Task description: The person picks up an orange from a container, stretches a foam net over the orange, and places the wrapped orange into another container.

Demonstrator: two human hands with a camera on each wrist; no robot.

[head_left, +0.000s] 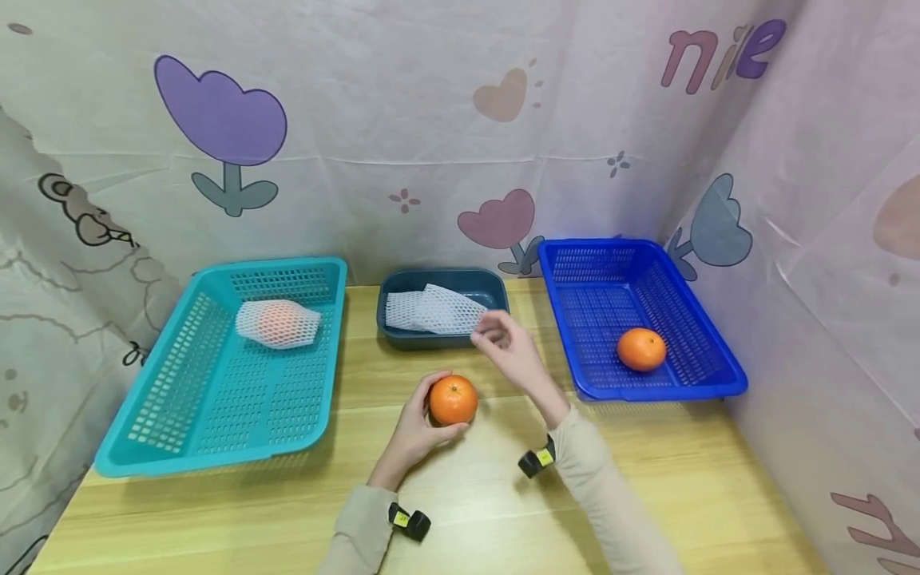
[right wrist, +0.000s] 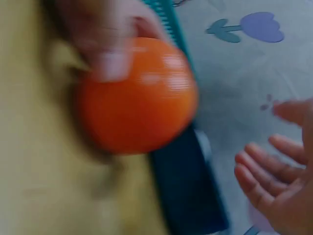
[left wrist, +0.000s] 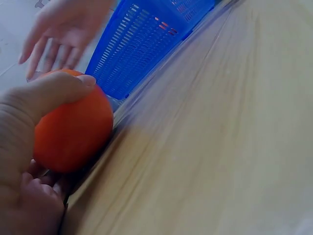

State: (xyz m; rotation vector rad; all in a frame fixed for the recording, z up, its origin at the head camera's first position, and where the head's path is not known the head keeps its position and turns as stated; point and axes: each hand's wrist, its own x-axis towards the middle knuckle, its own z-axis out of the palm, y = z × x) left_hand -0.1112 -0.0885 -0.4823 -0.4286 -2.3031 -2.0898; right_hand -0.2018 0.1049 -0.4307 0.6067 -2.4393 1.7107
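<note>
Cupping: left hand [head_left: 415, 431], fingers curled round the orange [head_left: 454, 401], thumb on its near side. Orange: round, no long axis, stem end up, over the counter [head_left: 477, 483]. Right hand [head_left: 513, 351]: fingers loosely bent, holding nothing; orange lies to their left, on the near side. Just left of the right fingers: white foam nets [head_left: 440, 310], long axis crosswise, in the dark box [head_left: 442, 342]. Farther right: blue basket [head_left: 589, 319], second orange [head_left: 642, 350] inside.

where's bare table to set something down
Bare pale wooden table shows between the teal plastic basket and beige left sleeve, and between the blue plastic basket and beige right sleeve. Crowded: the middle, where left hand, round orange fruit, right hand and dark rectangular tub bunch.
</note>
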